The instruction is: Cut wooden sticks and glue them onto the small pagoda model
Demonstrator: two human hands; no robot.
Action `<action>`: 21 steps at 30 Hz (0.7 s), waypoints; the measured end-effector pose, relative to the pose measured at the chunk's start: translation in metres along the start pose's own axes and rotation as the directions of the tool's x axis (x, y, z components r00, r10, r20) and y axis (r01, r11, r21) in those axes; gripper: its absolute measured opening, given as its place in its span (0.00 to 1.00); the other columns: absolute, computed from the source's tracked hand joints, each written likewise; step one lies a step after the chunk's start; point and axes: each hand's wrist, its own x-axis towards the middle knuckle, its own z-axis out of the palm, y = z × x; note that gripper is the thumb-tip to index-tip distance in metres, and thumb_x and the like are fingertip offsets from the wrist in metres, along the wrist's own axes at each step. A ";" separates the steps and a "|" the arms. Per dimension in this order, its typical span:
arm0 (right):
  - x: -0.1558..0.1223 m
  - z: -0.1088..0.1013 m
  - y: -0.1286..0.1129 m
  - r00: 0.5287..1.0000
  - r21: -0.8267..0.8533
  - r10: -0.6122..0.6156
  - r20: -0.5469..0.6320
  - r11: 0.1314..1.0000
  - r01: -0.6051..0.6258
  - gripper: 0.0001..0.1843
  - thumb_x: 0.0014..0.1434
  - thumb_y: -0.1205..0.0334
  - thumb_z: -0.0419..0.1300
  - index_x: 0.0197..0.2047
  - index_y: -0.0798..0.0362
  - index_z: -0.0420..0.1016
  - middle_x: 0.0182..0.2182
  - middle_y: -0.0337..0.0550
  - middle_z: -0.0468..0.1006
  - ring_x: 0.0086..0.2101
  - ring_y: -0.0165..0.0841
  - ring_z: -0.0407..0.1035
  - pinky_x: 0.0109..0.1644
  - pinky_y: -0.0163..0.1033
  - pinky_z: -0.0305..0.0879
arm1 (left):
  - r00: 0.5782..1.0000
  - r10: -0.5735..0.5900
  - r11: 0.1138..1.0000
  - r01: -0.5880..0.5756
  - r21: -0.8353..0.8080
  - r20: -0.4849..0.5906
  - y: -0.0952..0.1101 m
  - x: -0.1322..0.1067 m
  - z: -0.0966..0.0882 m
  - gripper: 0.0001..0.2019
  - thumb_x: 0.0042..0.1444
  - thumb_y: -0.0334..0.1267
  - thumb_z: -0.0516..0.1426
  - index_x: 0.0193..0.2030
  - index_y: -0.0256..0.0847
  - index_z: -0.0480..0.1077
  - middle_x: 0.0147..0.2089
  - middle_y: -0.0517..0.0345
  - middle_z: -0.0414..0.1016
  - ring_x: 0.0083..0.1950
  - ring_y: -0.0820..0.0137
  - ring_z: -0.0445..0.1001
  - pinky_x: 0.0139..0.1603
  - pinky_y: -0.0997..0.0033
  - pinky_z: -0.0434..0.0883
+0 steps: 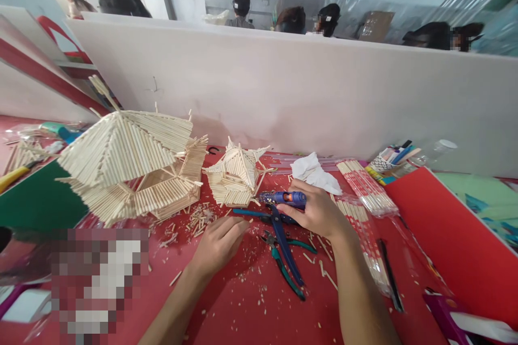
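Note:
My right hand [318, 210] is wrapped round a blue glue gun [285, 198], whose nozzle points left at a small pagoda model [234, 178] made of wooden sticks. Just below that model, my left hand [222, 240] pinches a short piece of wooden stick [250, 221]. Under the glue gun lie blue-handled pliers [285, 245] and green-handled cutters [279, 264]. To the left stands a larger stick pavilion [129, 156] with a pointed roof. Stick offcuts [198, 219] are scattered between the two models.
Bundles of wrapped sticks [364, 186] lie on the right, near a crumpled white tissue [315, 172]. A pen holder [384, 161] and a red board [457, 237] are farther right. A white partition [324, 97] borders the red table [238, 312], with people seated behind it.

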 end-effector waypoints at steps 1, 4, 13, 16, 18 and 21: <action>0.000 0.000 0.000 1.000 0.012 -0.005 0.013 1.000 0.005 0.20 0.68 0.46 0.57 0.29 0.50 0.66 0.31 0.40 0.71 0.30 0.33 0.67 0.34 0.38 0.60 | 1.000 0.001 1.000 -0.001 0.006 -0.010 0.000 -0.001 0.000 0.11 0.67 0.27 0.52 0.51 0.42 0.70 0.40 0.53 0.80 0.37 0.71 0.79 0.40 0.73 0.73; 0.000 -0.001 0.002 0.998 0.059 -0.026 0.048 0.998 0.023 0.21 0.68 0.46 0.57 0.28 0.50 0.66 0.30 0.40 0.71 0.30 0.33 0.67 0.35 0.39 0.61 | 0.997 -0.001 0.999 0.004 0.041 -0.073 -0.001 -0.001 0.000 0.10 0.67 0.27 0.54 0.50 0.42 0.71 0.41 0.53 0.79 0.39 0.71 0.79 0.42 0.73 0.74; -0.001 -0.005 0.001 0.995 0.125 0.089 0.034 0.988 -0.092 0.19 0.66 0.47 0.60 0.30 0.49 0.65 0.29 0.39 0.73 0.30 0.34 0.68 0.35 0.39 0.60 | 0.978 -0.043 0.975 0.086 0.205 -0.204 0.000 0.011 0.001 0.10 0.65 0.27 0.57 0.49 0.42 0.74 0.38 0.55 0.78 0.38 0.70 0.78 0.44 0.72 0.73; -0.002 -0.008 0.002 0.994 0.138 0.108 0.033 0.984 -0.112 0.18 0.66 0.47 0.60 0.30 0.49 0.65 0.29 0.39 0.74 0.30 0.34 0.68 0.35 0.39 0.60 | 0.985 -0.034 0.967 0.075 0.242 -0.169 0.000 0.014 0.005 0.10 0.65 0.27 0.57 0.49 0.42 0.75 0.39 0.54 0.78 0.39 0.70 0.78 0.44 0.71 0.72; -0.003 -0.010 0.004 0.993 0.145 0.114 0.025 0.983 -0.116 0.18 0.66 0.47 0.60 0.30 0.49 0.65 0.30 0.39 0.75 0.30 0.34 0.68 0.35 0.39 0.60 | 0.990 -0.039 0.960 0.076 0.271 -0.138 -0.001 0.016 0.007 0.10 0.66 0.27 0.57 0.49 0.42 0.75 0.39 0.54 0.78 0.38 0.70 0.77 0.43 0.72 0.71; -0.004 -0.013 0.007 0.993 0.161 0.119 -0.006 0.980 -0.116 0.18 0.66 0.47 0.61 0.31 0.49 0.66 0.31 0.40 0.75 0.31 0.34 0.69 0.36 0.40 0.61 | 0.993 -0.030 0.946 0.064 0.319 -0.110 0.000 0.020 0.008 0.10 0.66 0.28 0.56 0.49 0.42 0.76 0.38 0.55 0.78 0.37 0.70 0.77 0.41 0.72 0.70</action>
